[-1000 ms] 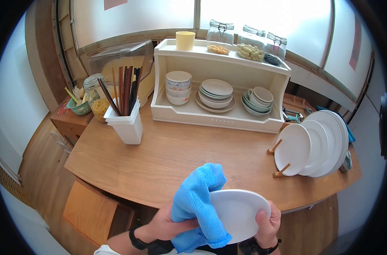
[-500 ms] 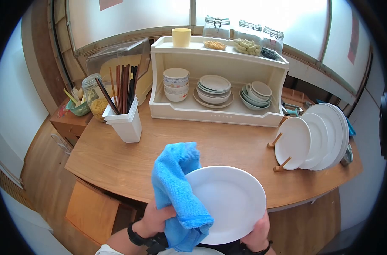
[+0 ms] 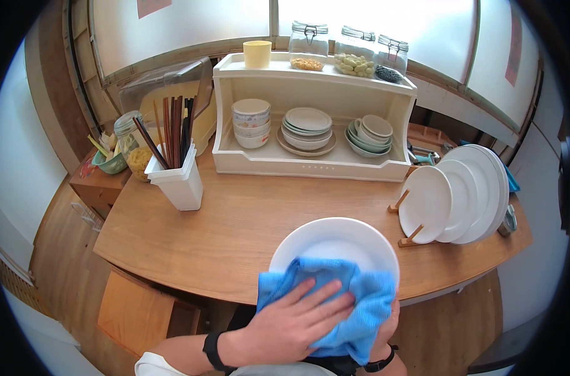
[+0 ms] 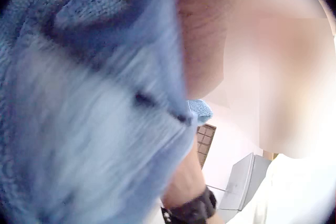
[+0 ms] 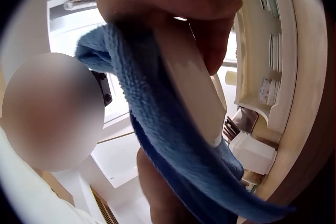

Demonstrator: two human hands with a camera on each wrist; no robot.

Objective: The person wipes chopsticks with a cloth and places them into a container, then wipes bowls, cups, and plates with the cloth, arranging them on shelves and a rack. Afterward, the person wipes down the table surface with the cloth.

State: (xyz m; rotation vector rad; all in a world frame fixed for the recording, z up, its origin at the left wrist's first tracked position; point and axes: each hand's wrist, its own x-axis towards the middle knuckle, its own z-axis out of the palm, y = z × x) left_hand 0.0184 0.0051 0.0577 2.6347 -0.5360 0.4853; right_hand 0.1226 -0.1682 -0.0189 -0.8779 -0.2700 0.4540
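Observation:
A white plate (image 3: 338, 238) is held over the near edge of the table, its face turned up. My right hand (image 3: 386, 332) grips its right rim; in the right wrist view those fingers (image 5: 215, 45) curl over the rim, and the plate's underside shows below them. Spread across the near half of the plate is a blue towel (image 3: 369, 301), which hides that part. My left hand (image 3: 297, 323) presses flat on the towel with its fingers extended. The towel (image 4: 79, 119) fills much of the left wrist view and is blurred.
White plates (image 3: 426, 203) stand upright in a wooden rack at the right. A white shelf (image 3: 310, 168) with bowls and small plates is at the back, glass jars (image 3: 354, 56) on top. At the left, a white holder (image 3: 178, 185) has several chopsticks (image 3: 172, 128).
My left hand has swung the towel from the plate's left side onto its face and laid its fingers flat. The plate rose into fuller view, and my right hand kept its rim.

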